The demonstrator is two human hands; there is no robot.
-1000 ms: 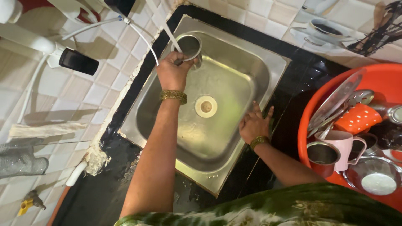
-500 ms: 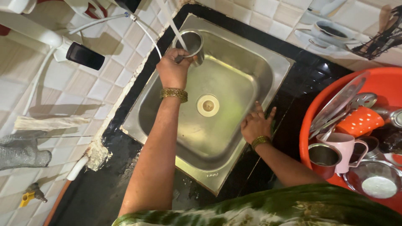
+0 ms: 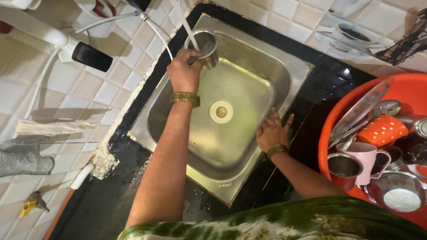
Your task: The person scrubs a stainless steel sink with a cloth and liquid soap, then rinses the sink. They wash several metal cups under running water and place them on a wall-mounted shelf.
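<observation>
One small round steel cup (image 3: 205, 44) is held under a thin stream of water (image 3: 187, 27) at the far corner of a square stainless-steel sink (image 3: 249, 80), gripped by the fingers of the left hand (image 3: 183, 73), which are wrapped around its side. The right hand (image 3: 272, 132) is laid flat on the sink's near rim, fingers spread and holding nothing. A round orange plastic tub (image 3: 409, 93) of washed steel vessels and a pink mug (image 3: 365, 161) is seen just beside the sink, on the black counter (image 3: 324, 84).

No packages, labels, signs or screens show anywhere around the sink or counter
</observation>
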